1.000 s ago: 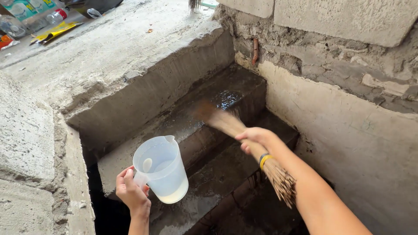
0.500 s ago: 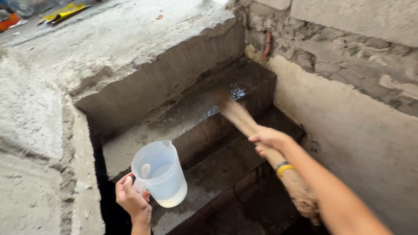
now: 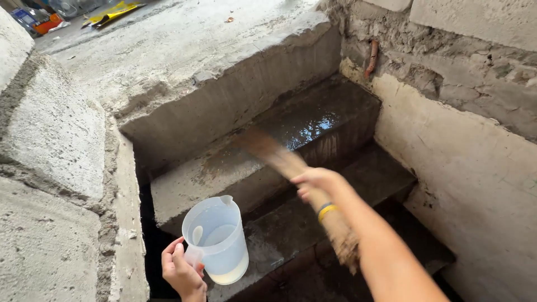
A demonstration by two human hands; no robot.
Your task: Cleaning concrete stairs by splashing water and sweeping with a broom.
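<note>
Concrete steps [image 3: 240,168] are filling the middle of the view, dropping between a rough block wall [image 3: 475,168] on one side and a grey ledge [image 3: 50,168] on the other. The upper step is lying wet and shining, with a puddle [image 3: 313,126] gleaming towards the wall end. Above the steps a pale landing [image 3: 184,50] is stretching away, with a yellow wrapper [image 3: 109,12] and some coloured litter [image 3: 39,21] lying at its far edge.

The right hand [image 3: 316,183] is wrapping tight around a stick broom [image 3: 291,168], fingers fully curled over the bundle. The bristle tip is blurring across the wet upper step while the other end is trailing under the forearm, bound by a yellow band [image 3: 326,210]. The left hand [image 3: 182,274] is gripping the handle of a clear jug [image 3: 218,240], fingers closed on it, thumb up. The jug is hanging upright over the lower step, just below the upper step's edge, with a little pale water sitting in its bottom
</note>
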